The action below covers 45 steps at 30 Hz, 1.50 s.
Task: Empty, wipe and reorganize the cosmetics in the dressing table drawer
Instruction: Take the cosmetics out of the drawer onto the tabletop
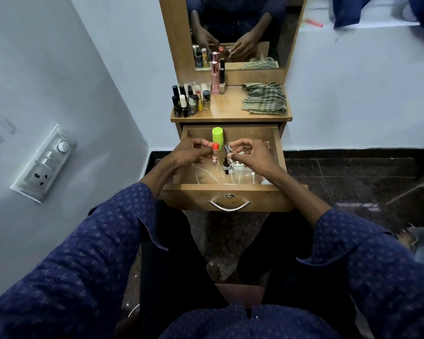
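Standing upright over the open drawer (280,152), a slim clear vial with an orange cap (214,152) is pinched near its top by the left hand (191,152), its long axis vertical and the cap uppermost. Just to its right, a small dark item with a patterned label (227,149) is pinched by the right hand (251,155), tilted slightly. A lime-green capped container (217,137) is seen upright behind them in the drawer. Nail polish bottles (190,100) are grouped at the left of the bench (226,107), and a checked cloth (264,97) is laid at its right.
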Available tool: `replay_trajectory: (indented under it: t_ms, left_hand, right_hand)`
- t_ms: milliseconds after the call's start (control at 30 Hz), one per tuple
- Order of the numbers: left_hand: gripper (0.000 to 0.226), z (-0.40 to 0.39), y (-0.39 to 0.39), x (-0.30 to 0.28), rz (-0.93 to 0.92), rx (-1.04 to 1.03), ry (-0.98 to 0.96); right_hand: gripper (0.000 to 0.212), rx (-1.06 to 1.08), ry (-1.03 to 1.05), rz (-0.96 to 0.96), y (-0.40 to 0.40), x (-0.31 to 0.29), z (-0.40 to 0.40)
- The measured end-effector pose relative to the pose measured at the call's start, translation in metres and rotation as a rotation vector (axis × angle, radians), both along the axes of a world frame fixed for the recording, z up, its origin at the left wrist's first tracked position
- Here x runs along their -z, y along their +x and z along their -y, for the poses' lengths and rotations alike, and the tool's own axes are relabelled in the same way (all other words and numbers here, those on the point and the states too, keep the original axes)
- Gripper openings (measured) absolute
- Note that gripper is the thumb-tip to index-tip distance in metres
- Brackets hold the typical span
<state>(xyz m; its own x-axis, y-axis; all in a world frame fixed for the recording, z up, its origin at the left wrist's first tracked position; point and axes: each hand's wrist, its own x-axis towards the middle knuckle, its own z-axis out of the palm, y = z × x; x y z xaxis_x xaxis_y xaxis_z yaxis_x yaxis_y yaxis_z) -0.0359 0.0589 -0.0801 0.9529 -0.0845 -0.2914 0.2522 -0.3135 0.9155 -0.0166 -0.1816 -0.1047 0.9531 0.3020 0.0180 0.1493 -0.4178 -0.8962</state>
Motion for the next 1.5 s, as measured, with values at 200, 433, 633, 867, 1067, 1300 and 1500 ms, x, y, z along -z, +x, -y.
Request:
replay_trajectory:
  t_ms: [200, 433, 633, 867, 1067, 1300, 1500]
  left_hand:
    - [0.018, 0.0, 0.005, -0.012, 0.18, 0.028, 0.174]
    - [0.024, -0.016, 0.019, -0.053, 0.58, 0.002, 0.628]
    - [0.019, -0.022, 0.046, -0.08, 0.664, 0.08, 0.938]
    - [0.032, -0.012, 0.071, -0.092, 0.725, 0.154, 1.162]
    - [0.03, -0.009, 0.081, -0.089, 0.75, 0.14, 1.228]
    - [0.027, -0.011, 0.087, -0.083, 0.775, 0.121, 1.217]
    - [0.035, -0.017, 0.089, -0.08, 0.788, 0.11, 1.222]
  right_hand:
    - [0.035, 0.006, 0.098, 0.012, 0.015, -0.008, -0.012]
    - [0.032, 0.05, 0.105, 0.098, 0.043, -0.032, -0.034]
    - [0.028, 0.179, 0.101, 0.185, 0.066, -0.046, -0.063]
    - [0.026, 0.243, 0.063, 0.23, 0.087, -0.045, -0.087]
    - [0.028, 0.263, 0.06, 0.233, 0.1, -0.041, -0.103]
    - [0.03, 0.266, 0.056, 0.237, 0.109, -0.038, -0.108]
    - [0.031, 0.256, 0.046, 0.253, 0.11, -0.038, -0.109]
